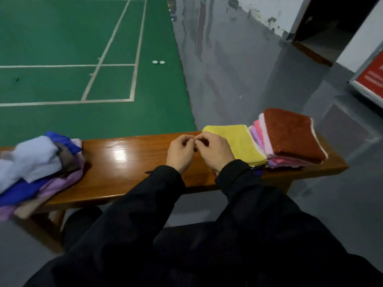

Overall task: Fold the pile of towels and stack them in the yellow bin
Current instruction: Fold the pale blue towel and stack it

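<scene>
A loose pile of unfolded towels (35, 162) in white, blue, lilac and beige lies on the left end of the wooden bench (128, 162). At the right end a folded yellow towel (240, 141) lies flat beside a stack of folded pink and lilac towels (259, 133), with a rust-brown towel (290, 133) on top. My left hand (179, 151) and my right hand (213, 151) hover together over the bench's middle. Their fingers are curled and the fingertips meet, with no cloth between them. No yellow bin is in view.
Beyond the bench lies a green court floor (83, 48) with white lines and two small white objects (158, 62). Grey floor (238, 69) runs to the right, up to a wall and a red sign (371, 79). My dark-clothed legs are under the bench's near edge.
</scene>
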The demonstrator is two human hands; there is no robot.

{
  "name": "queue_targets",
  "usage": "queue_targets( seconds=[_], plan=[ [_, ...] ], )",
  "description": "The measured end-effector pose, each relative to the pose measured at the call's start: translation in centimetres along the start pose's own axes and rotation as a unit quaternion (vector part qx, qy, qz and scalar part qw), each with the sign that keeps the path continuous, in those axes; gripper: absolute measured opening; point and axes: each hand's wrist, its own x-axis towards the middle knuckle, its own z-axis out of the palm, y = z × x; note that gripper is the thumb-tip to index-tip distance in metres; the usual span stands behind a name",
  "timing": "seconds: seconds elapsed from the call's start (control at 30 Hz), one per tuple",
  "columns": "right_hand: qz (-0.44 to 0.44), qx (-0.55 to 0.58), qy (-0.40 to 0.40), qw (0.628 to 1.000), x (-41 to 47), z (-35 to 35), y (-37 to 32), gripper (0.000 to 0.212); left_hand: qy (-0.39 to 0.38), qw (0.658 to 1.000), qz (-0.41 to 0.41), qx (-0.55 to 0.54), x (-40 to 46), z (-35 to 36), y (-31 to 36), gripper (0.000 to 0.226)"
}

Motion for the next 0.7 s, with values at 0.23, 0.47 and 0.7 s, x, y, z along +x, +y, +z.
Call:
queue_targets(
  seconds=[0.23,0.47,0.7],
  plan=[
    [-0.089,0.066,-0.104,0.988,-1.3,5.3,-6.0,0.01,0.209,0.942,0.038,0.258,-3.7,-16.4,-2.7,0.023],
    [-0.1,0.069,-0.173,0.977,-2.7,7.9,-8.1,0.011,0.298,0.78,-0.136,0.533,-4.0,-32.4,-6.8,0.048],
    [-0.093,0.033,-0.187,0.977,-3.2,7.6,-7.3,0.013,0.299,0.823,-0.167,0.453,-2.8,-33.3,-7.2,0.026]
  ],
)
